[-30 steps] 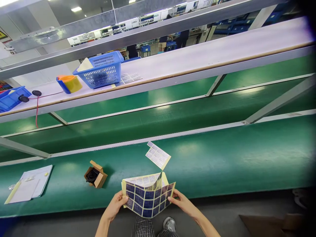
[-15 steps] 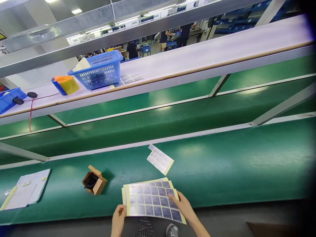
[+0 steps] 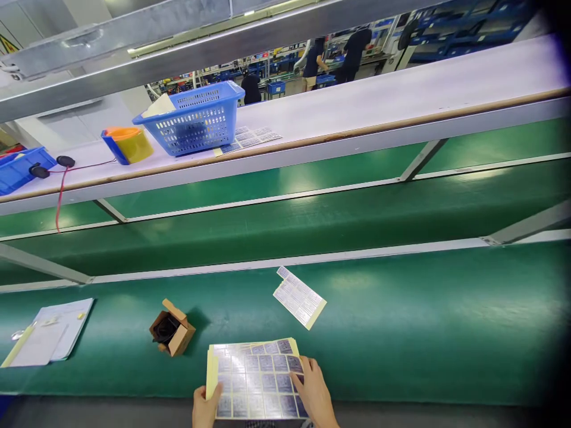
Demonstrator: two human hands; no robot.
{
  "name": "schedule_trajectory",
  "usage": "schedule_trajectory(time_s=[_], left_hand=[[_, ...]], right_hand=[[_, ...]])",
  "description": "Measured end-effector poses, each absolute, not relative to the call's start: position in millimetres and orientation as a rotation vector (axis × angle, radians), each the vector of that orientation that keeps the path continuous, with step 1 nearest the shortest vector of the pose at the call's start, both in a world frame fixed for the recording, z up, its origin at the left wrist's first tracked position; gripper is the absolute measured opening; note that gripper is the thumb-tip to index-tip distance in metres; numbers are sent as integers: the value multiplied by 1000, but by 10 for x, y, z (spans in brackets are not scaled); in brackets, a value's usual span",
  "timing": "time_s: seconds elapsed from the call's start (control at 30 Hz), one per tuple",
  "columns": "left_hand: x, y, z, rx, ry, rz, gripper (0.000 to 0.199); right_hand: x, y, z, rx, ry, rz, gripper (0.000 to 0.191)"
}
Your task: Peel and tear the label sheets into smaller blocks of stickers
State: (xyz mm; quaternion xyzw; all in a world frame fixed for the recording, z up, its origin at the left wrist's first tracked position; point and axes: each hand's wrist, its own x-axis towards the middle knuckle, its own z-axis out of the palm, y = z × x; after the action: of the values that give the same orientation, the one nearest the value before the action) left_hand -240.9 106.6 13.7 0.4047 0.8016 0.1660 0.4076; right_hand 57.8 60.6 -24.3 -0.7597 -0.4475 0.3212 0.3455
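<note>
A stack of label sheets (image 3: 254, 380), silvery-grey rectangles on yellowish backing, is held at the front edge of the green table. My left hand (image 3: 206, 405) grips its left edge, thumb on top. On the right edge my right hand (image 3: 313, 389) is closed, thumb over the labels and fingers around the side. Beyond the stack, a partly used label sheet (image 3: 300, 296) lies flat and tilted on the green surface. To the left stands a small open cardboard box (image 3: 179, 339) with something black inside.
Papers (image 3: 53, 333) lie at the far left of the green table (image 3: 401, 333). On the raised white shelf (image 3: 348, 113) are a blue basket (image 3: 196, 122), more label sheets (image 3: 250, 138), a yellow-and-blue holder (image 3: 129, 145) and a blue bin (image 3: 22, 169). People stand in the background.
The stack has moved slightly left and down in view, and its sheets look more evenly aligned. My right hand has shifted along the right edge. The camera view has also shifted.
</note>
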Motion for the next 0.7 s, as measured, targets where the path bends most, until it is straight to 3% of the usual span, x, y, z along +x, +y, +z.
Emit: schedule_trajectory(time_s=[0.13,0.33,0.47,0.57,0.7], left_hand=[[-2488,1102,312,940,1694,448,84],[-2386,1213,684,1120,1288,629,66],[-2359,1356,902,1324,1259,598,60],[-2413,1505,1021,1470,1290,523,58],[-2479,1764,1132,1673,1501,573,66]], right_hand=[[646,611,-301,-1899,-1162,922,36],[871,687,-400,-1737,-1026,1102,79],[1035,782,-402,-1458,-890,1340,95],[1134,847,-278,-1218,-926,1468,85],[1216,909,65,-1154,-1058,1323,47]])
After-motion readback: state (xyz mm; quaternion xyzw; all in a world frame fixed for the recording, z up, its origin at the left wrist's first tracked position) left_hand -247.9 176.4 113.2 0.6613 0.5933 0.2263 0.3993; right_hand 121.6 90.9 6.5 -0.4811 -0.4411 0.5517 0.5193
